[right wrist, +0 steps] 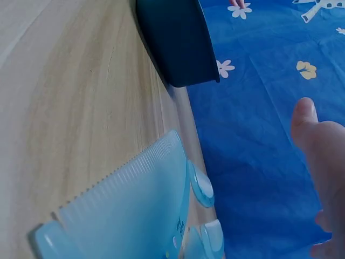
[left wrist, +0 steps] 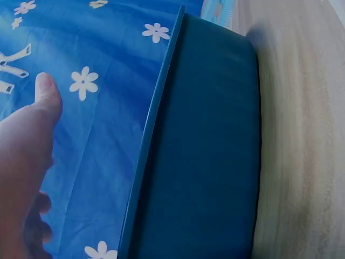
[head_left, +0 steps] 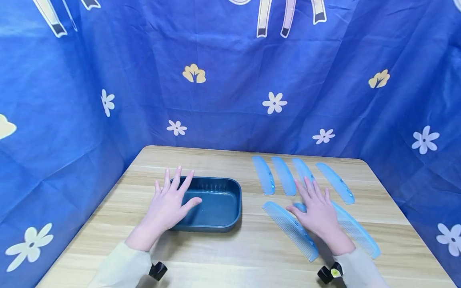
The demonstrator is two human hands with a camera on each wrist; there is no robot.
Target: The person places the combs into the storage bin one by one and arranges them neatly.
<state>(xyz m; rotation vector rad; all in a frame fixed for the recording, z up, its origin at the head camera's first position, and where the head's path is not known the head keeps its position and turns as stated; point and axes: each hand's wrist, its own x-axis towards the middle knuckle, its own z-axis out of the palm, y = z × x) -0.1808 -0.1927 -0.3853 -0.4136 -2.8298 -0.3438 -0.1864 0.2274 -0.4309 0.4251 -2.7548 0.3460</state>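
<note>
My left hand (head_left: 168,206), fingers spread and straight, hovers over the left side of a dark teal rectangular box (head_left: 216,206); the box's outer wall (left wrist: 205,140) fills the middle of the left wrist view. Nothing is in that hand. My right hand (head_left: 318,214) is spread above the blue combs, holding nothing, and partly hides one comb beneath it. A large comb (head_left: 291,230) lies to its left and another (head_left: 356,230) to its right. In the right wrist view, a comb (right wrist: 135,205) lies below the thumb, not touched by it.
Behind the right hand, several blue combs lie in a row: one (head_left: 264,175), another (head_left: 284,176), and the rightmost (head_left: 335,182). Blue patterned cloth (head_left: 230,100) stands around the back and sides of the wooden table (head_left: 230,264).
</note>
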